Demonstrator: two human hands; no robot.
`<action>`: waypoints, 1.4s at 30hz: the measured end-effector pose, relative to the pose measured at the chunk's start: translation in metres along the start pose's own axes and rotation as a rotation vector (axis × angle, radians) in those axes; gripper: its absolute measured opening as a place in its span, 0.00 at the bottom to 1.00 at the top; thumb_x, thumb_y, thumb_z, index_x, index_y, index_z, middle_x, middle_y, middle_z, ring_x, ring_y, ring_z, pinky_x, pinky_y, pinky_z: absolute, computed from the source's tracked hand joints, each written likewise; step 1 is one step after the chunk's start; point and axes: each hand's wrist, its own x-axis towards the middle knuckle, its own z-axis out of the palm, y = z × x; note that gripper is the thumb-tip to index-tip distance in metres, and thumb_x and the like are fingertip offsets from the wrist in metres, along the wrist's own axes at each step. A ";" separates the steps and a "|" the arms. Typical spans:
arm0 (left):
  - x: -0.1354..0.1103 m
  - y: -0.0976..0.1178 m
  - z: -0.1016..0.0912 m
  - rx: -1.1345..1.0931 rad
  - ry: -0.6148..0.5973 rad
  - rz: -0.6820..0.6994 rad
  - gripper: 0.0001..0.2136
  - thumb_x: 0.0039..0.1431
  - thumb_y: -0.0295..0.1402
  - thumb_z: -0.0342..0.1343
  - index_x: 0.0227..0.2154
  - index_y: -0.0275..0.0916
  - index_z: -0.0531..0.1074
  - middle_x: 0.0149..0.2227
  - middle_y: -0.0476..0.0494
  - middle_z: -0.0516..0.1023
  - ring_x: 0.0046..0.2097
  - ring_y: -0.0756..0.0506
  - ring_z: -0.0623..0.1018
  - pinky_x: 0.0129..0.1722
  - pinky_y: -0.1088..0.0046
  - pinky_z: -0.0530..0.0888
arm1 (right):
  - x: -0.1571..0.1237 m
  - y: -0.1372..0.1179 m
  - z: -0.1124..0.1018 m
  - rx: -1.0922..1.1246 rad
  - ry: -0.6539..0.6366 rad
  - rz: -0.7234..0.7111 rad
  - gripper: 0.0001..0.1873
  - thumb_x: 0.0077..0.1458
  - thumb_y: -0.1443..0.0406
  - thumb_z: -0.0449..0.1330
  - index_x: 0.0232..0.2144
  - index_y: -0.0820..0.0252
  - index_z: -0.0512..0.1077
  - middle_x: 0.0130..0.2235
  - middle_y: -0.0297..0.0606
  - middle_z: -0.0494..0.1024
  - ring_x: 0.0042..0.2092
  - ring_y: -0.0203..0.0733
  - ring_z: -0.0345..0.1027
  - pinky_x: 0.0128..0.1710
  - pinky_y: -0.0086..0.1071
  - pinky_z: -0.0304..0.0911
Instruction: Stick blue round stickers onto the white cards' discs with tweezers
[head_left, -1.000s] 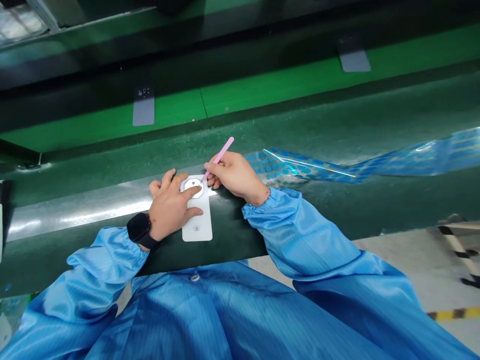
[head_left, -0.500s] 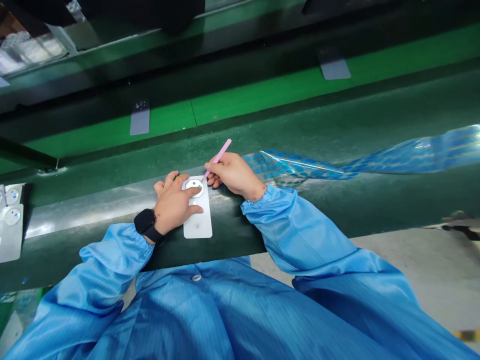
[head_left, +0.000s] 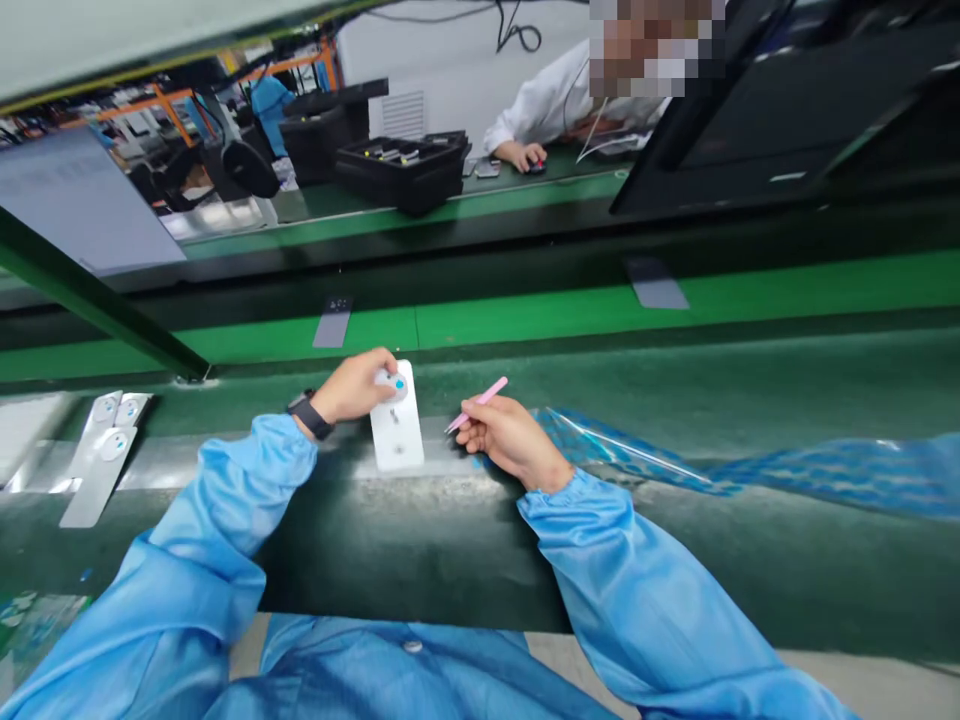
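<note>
My left hand (head_left: pixel 351 388) rests over the top end of a long white card (head_left: pixel 397 432), its fingers curled around the edge. The card lies on a green work surface, and a round part with a small blue dot (head_left: pixel 398 385) shows at its top, partly hidden by my fingers. My right hand (head_left: pixel 512 440) holds pink tweezers (head_left: pixel 480 404) a little to the right of the card, with their tip apart from it. A black smartwatch (head_left: pixel 310 416) sits on my left wrist.
Several white cards (head_left: pixel 105 455) lie to the left. A blue dotted film strip (head_left: pixel 630 450) runs off to the right. Beyond the green belt (head_left: pixel 547 322), a co-worker's hand (head_left: pixel 531 155) rests on a mouse beside a black case (head_left: pixel 401 172).
The view has tilted upward. My right hand has drawn the tweezers away from the card to the right, and my left hand has shifted toward the card's top end, uncovering its lower part.
</note>
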 end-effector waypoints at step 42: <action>0.024 -0.069 -0.096 0.305 0.336 -0.461 0.21 0.57 0.29 0.50 0.53 0.36 0.74 0.46 0.37 0.82 0.49 0.39 0.79 0.49 0.67 0.73 | -0.005 -0.022 -0.023 -0.122 0.001 -0.231 0.14 0.47 0.60 0.72 0.22 0.62 0.73 0.18 0.37 0.77 0.18 0.35 0.70 0.17 0.22 0.66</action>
